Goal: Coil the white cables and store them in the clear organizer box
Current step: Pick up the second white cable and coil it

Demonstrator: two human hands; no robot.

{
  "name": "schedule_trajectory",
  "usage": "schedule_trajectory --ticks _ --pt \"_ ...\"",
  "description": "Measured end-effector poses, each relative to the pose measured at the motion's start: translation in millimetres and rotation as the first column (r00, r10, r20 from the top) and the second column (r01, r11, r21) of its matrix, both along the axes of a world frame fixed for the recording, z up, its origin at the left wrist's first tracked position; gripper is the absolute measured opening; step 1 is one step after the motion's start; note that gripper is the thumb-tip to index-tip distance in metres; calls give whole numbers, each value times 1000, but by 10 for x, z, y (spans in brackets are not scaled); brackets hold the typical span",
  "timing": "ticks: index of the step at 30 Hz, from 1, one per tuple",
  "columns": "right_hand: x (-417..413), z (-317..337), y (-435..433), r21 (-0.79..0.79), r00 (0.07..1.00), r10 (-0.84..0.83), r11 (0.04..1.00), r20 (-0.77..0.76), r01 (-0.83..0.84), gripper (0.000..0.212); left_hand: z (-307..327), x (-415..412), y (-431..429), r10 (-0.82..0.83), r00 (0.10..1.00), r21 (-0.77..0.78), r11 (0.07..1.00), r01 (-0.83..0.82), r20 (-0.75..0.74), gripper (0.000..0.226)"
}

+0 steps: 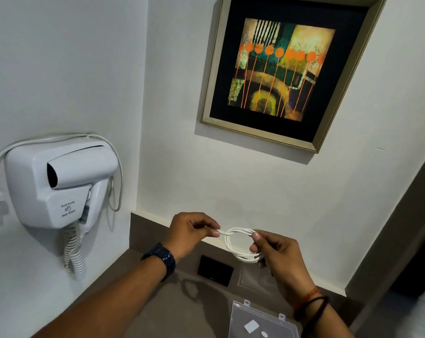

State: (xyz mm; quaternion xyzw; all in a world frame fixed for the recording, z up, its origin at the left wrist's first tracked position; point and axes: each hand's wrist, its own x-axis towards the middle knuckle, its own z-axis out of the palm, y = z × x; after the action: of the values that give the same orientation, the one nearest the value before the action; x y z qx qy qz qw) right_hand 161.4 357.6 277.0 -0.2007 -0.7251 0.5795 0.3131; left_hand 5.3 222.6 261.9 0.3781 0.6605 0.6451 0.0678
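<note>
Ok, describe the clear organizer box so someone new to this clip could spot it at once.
Start at the framed painting on the wall and drop straight down, past the two hands holding the coiled white cable, to the grey counter. The clear organizer box lies at the bottom edge there, see-through plastic with two small latch tabs, unlike the black wall socket above it.

White cable coiled, held midair; clear organizer box below, lid shut.

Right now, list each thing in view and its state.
Cable: coiled, held in the air by both hands.
Left hand: fingers pinching the cable end.
Right hand: gripping the coil.
Box: on the counter, lid shut.
Hair dryer: docked on the wall.
</note>
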Motion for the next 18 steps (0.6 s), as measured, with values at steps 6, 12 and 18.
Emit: schedule_trajectory --ticks 6,12,18 --pt "-2 -21 -5 -125 999 1 992 -51 -7 15 -190 220 201 156 974 134 975 -178 163 27" --pt "3 -121 -32 -142 997 -30 990 -77 19 16 -350 490 414 52 907 68 994 -88 418 21" --pt "67 -240 68 -216 999 24 976 -33 -30 15 -401 556 458 -91 800 127 992 19 593 25"
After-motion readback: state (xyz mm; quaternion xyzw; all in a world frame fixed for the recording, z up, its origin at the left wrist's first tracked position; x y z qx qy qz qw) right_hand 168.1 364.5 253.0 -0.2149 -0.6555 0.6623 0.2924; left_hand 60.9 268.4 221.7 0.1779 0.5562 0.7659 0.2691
